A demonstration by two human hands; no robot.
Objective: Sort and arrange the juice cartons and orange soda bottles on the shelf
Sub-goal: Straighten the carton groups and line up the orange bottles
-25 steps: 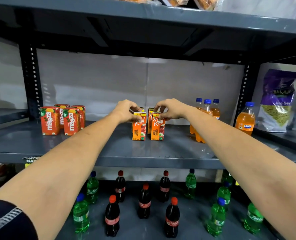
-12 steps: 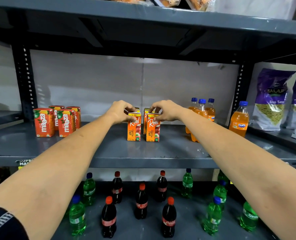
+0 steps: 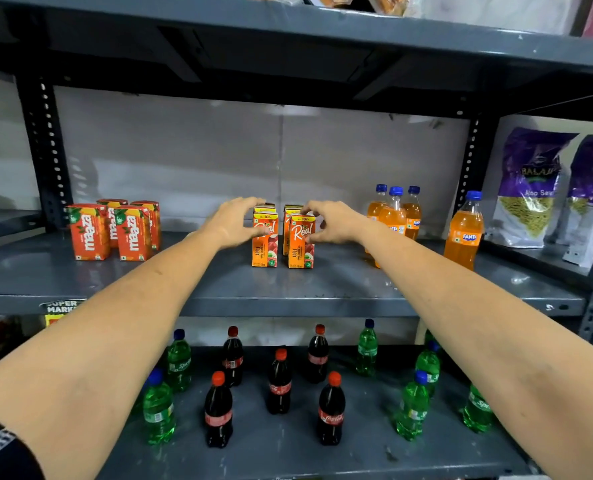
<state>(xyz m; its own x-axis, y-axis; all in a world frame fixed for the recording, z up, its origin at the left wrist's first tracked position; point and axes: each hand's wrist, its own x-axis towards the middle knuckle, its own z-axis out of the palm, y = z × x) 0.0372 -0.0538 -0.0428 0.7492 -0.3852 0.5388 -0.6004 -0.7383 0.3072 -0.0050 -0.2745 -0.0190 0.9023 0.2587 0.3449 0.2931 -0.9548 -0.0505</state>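
Observation:
Several orange Real apple juice cartons stand in two short rows mid-shelf; the front left carton [image 3: 264,245] and front right carton [image 3: 300,244] are upright, a small gap apart. My left hand [image 3: 234,221] is beside the left row, fingers spread over its top and thumb at its front. My right hand [image 3: 333,221] mirrors it at the right row, fingertips just touching the front carton. Several red Maaza cartons [image 3: 115,230] are grouped at the shelf's left. Three orange soda bottles [image 3: 394,213] cluster at the right, with one Fanta bottle [image 3: 463,233] further right.
The grey metal shelf [image 3: 288,289] has bare room in front of the cartons. Cola bottles [image 3: 279,382] and green Sprite bottles [image 3: 158,407] stand on the lower shelf. Purple snack bags [image 3: 530,188] fill the bay to the right. Upright posts [image 3: 45,150] frame the bay.
Both hands were closed on the tops of the front Real cartons; now their fingers have spread and loosened. The cartons stand on the shelf in about the same place.

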